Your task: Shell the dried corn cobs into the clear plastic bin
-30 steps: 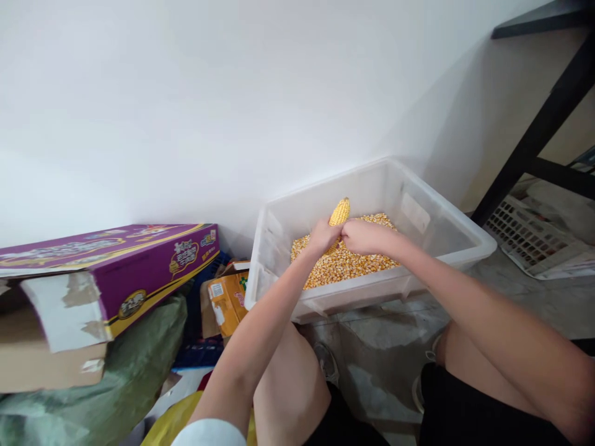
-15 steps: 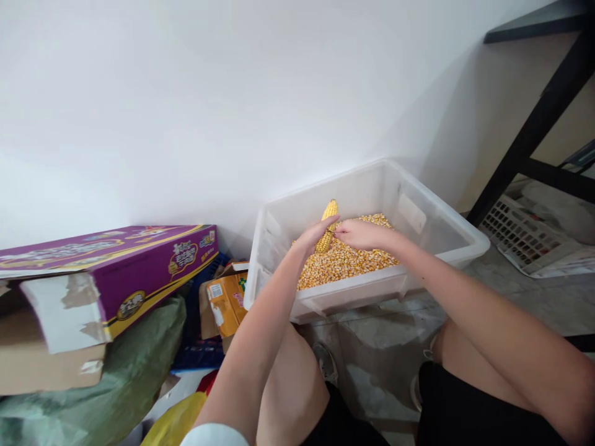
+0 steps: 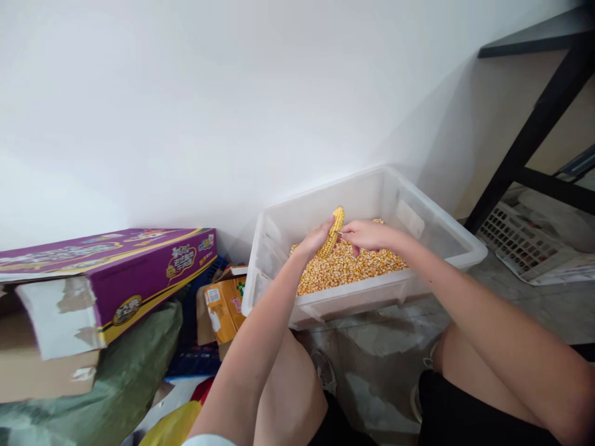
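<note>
My left hand (image 3: 317, 238) is closed around a yellow corn cob (image 3: 337, 223), which tilts with its top end up and to the right. Dark gaps in the kernel rows show along the cob's near side. My right hand (image 3: 367, 235) is closed on a thin metal tool (image 3: 341, 233), whose tip meets the cob; its handle is hidden in the fingers. Both hands are over a translucent white plastic bin (image 3: 297, 207). Loose corn kernels (image 3: 344, 272) cover the bin's bottom, beneath the hands.
At left, a purple cardboard box (image 3: 149, 263) lies over a green plastic bag (image 3: 134, 365). An orange carton (image 3: 227, 306) stands against the bin's left side. To the right are a black table frame (image 3: 525, 136) and a white slatted basket (image 3: 520, 238). A white wall (image 3: 209, 111) rises behind.
The cob now leans more to the right, and my left hand has turned with it. My right hand has shifted slightly right, still at the cob. The view has moved a little.
</note>
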Demonstrator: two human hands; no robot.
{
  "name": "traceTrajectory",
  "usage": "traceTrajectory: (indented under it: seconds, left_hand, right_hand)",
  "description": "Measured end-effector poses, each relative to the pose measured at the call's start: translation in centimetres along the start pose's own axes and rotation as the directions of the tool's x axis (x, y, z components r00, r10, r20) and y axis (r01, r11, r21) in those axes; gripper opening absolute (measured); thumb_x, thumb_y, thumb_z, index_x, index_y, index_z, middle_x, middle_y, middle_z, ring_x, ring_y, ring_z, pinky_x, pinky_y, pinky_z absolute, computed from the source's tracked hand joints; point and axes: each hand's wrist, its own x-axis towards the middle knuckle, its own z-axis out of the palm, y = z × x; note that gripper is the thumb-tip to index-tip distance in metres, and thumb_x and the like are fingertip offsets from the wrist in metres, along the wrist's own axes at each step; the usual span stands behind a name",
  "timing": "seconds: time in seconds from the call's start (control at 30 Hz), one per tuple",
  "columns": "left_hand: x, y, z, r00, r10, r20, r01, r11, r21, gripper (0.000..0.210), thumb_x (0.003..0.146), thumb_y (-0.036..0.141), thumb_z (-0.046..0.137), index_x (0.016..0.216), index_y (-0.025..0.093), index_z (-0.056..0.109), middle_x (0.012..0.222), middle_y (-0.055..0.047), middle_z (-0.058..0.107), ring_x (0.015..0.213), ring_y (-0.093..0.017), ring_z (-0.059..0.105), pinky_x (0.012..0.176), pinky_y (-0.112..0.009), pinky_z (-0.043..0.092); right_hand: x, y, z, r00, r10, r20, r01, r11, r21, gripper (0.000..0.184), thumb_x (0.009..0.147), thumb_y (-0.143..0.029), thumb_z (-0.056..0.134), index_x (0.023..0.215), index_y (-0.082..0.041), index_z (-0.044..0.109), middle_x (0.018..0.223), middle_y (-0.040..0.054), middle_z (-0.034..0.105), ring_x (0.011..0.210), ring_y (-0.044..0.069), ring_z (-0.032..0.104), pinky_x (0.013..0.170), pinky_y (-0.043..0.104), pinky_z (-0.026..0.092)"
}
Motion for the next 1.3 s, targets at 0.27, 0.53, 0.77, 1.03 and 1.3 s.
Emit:
traceTrajectory:
  seconds: [0.27,0.53,0.77,1.03,1.3]
  left_hand:
    - [-0.3,0.3,0.2,0.993,0.115,-0.026,-0.11,0.985,0.134,0.063,0.083,0.073,0.038,0.089,0.014,0.058,0.077,-0.007,0.065,0.056,-0.013,0.06,0.055,-0.025,0.047]
    - [-0.1,-0.1,0.8,0.96,0.187,-0.208,-0.071,0.882,0.465,0.066,0.084,0.075,0.028,0.088,0.016,0.057,0.083,-0.011,0.067,0.075,-0.02,0.064,0.069,-0.029,0.046]
    - [-1.2,0.4,2.0,0.924,0.268,-0.273,0.048,0.627,0.777,0.071,0.086,0.074,0.016,0.096,0.017,0.057,0.091,-0.016,0.069,0.09,-0.029,0.065,0.074,-0.033,0.043]
    - [-1.8,0.9,2.5,0.912,0.274,-0.307,0.104,0.567,0.817,0.072,0.086,0.073,0.015,0.101,0.017,0.058,0.09,-0.015,0.069,0.086,-0.029,0.066,0.073,-0.033,0.043]
    - [-1.4,0.2,1.6,0.904,0.28,-0.323,0.016,0.733,0.68,0.069,0.083,0.077,0.022,0.088,0.018,0.058,0.086,-0.017,0.068,0.09,-0.032,0.064,0.075,-0.034,0.042]
  right_hand:
    - [0.5,0.1,0.6,1.0,-0.005,-0.022,0.003,0.996,-0.085,0.031,0.09,-0.03,0.04,0.101,-0.015,0.065,0.075,0.0067,0.071,0.04,0.009,0.045,0.043,0.023,0.032]
    - [0.3,-0.9,1.3,0.995,-0.056,-0.077,0.03,0.955,-0.296,0.027,0.085,-0.017,0.04,0.082,-0.014,0.067,0.066,0.008,0.069,0.058,0.015,0.059,0.052,0.025,0.035]
    - [0.2,-1.1,1.9,0.985,-0.113,-0.134,0.035,0.877,-0.479,0.028,0.082,-0.013,0.043,0.093,-0.012,0.069,0.096,0.0166,0.071,0.08,0.023,0.064,0.061,0.027,0.038]
    - [0.4,-0.6,1.7,0.992,-0.094,-0.088,0.055,0.926,-0.374,0.03,0.086,-0.016,0.042,0.097,-0.013,0.07,0.097,0.0134,0.072,0.078,0.02,0.065,0.062,0.025,0.041]
    - [-1.2,-2.0,3.4,0.973,-0.119,-0.198,-0.007,0.841,-0.541,0.027,0.081,-0.007,0.045,0.092,-0.008,0.069,0.09,0.0212,0.069,0.082,0.027,0.066,0.067,0.031,0.044]
